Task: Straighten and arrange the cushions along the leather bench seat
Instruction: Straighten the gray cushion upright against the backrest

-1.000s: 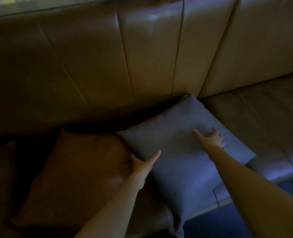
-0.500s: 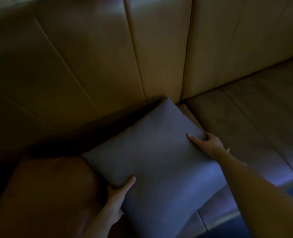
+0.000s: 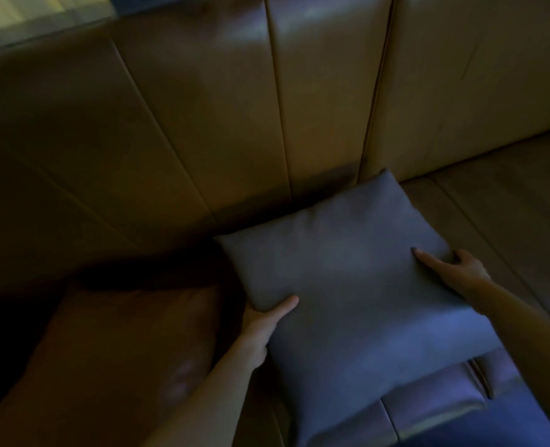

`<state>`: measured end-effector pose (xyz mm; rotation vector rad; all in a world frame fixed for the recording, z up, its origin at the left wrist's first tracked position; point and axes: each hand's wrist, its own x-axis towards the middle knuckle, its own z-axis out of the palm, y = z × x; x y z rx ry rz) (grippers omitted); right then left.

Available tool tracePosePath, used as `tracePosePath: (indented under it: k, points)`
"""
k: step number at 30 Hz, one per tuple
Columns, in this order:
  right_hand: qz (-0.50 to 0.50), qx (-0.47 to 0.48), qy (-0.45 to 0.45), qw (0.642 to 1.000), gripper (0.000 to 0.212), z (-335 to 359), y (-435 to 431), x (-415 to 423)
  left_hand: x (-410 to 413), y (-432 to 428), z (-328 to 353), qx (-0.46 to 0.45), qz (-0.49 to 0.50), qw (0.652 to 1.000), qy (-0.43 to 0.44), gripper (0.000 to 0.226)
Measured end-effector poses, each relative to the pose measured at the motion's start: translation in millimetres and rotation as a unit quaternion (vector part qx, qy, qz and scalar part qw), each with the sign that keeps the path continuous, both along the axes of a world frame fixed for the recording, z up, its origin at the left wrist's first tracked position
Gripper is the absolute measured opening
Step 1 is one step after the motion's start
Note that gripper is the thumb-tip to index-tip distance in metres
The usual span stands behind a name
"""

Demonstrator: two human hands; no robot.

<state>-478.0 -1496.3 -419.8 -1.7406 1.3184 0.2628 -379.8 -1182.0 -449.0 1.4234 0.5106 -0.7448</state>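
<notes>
- The grey cushion (image 3: 347, 285) lies flat on the leather surface (image 3: 508, 201), set diagonally, its far corner touching the backrest (image 3: 325, 91) at a seam between panels.
- Since a second ago, it has slid along the seat away from the brown cushion (image 3: 115, 343); where the two overlapped, they now sit just beside each other.
- The left hand (image 3: 264, 321) has gone from resting open at the near-left edge to gripping that edge, thumb on top and fingers tucked under.
- The right hand (image 3: 450, 269) stays on the right edge, thumb spread flat across the top, fingers curled over the side.
- With both hands clamped on opposite edges, the cushion looks ready to be turned square or stood against the backrest; the brown one remains slumped and probably unsorted.
</notes>
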Motion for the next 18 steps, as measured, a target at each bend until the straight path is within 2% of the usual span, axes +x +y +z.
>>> tracePosePath:
  k: [2, 4, 7, 8, 10, 12, 16, 18]
  points:
    - [0.013, 0.007, 0.007, 1.000, 0.107, -3, 9, 0, 5, 0, -5, 0.069, -0.011, 0.998, 0.006, 0.103]
    - [0.037, -0.017, 0.034, 0.999, 0.118, -17, 16, 0, 4, 3, -11, 0.102, -0.029, 0.994, 0.033, 0.114]
    - [0.026, -0.001, 0.039, 0.999, 0.142, -36, 6, 4, 4, 2, -9, 0.086, -0.050, 0.993, 0.061, 0.135]
    - [0.011, 0.018, 0.021, 1.000, 0.142, -27, 7, 7, 7, 2, -8, 0.088, -0.057, 0.993, 0.063, 0.139]
    - [-0.017, 0.039, -0.019, 0.999, 0.128, -12, 6, 14, 17, 0, -7, 0.080, -0.065, 0.993, 0.060, 0.144]
    - [-0.029, 0.043, -0.035, 0.998, 0.116, -11, 1, 24, 28, -2, -9, 0.073, -0.069, 0.993, 0.058, 0.137]
    - [-0.043, 0.026, -0.019, 0.999, 0.112, -30, 4, 36, 33, -5, -20, 0.075, -0.060, 0.995, 0.034, 0.111]
    - [-0.057, 0.029, -0.019, 0.998, 0.112, -28, 5, 35, 31, -7, -22, 0.061, -0.044, 0.997, 0.011, 0.113]
